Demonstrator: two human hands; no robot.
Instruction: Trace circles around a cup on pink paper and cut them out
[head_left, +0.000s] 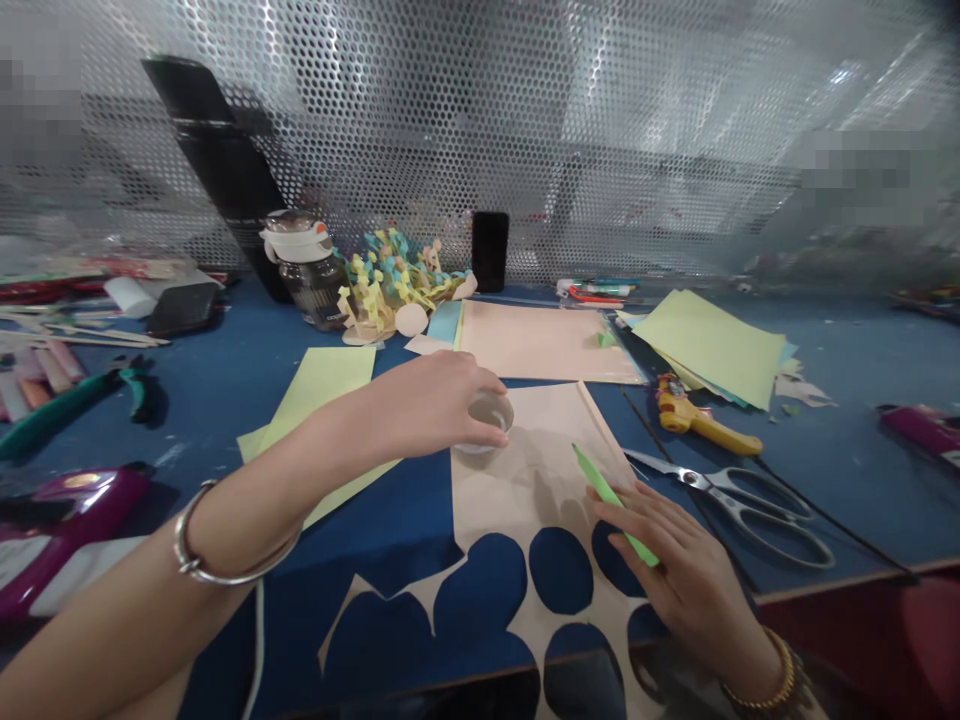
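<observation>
My left hand grips a small clear round cup between thumb and fingers, at the left edge of a pale pink paper sheet. Round holes have been cut through the sheet's near part. My right hand lies over the sheet's right side with a light green pen between its fingers, tip pointing away from me. Just right of that hand, scissors lie spread on the blue table. Whether the cup touches the paper I cannot tell.
Behind are a pink paper stack, a paper-flower bunch, a lidded bottle and a phone. Yellow-green sheets and a yellow-handled tool lie right. Green-handled pliers and a purple device are left.
</observation>
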